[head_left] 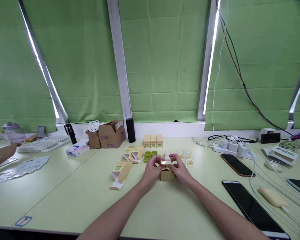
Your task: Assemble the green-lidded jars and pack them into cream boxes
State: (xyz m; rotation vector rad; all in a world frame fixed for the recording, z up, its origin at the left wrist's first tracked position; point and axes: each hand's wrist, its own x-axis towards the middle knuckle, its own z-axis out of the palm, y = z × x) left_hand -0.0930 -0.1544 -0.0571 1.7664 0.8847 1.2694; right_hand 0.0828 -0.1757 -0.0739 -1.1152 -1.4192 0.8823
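Note:
A small tan cardboard box (166, 175) stands upright on the table in front of me, its top flap raised. My left hand (152, 169) pinches the box's upper left side and flap. On the opposite side, my right hand (179, 168) grips the upper right edge with bent fingers. Just behind my left hand are green cups (147, 156). Clear round containers with yellow bits (189, 160) sit beyond my right hand. To the left lie open tan boxes with green labels (121, 170). Three closed tan boxes (153, 141) stand in a row farther back.
A large brown carton (112, 134), a black cylinder (130, 130) and a tissue pack (77, 148) line the back left. Phones (252, 206), a power strip (233, 149) and loose cables occupy the right. Another person's hand (7, 151) shows at far left.

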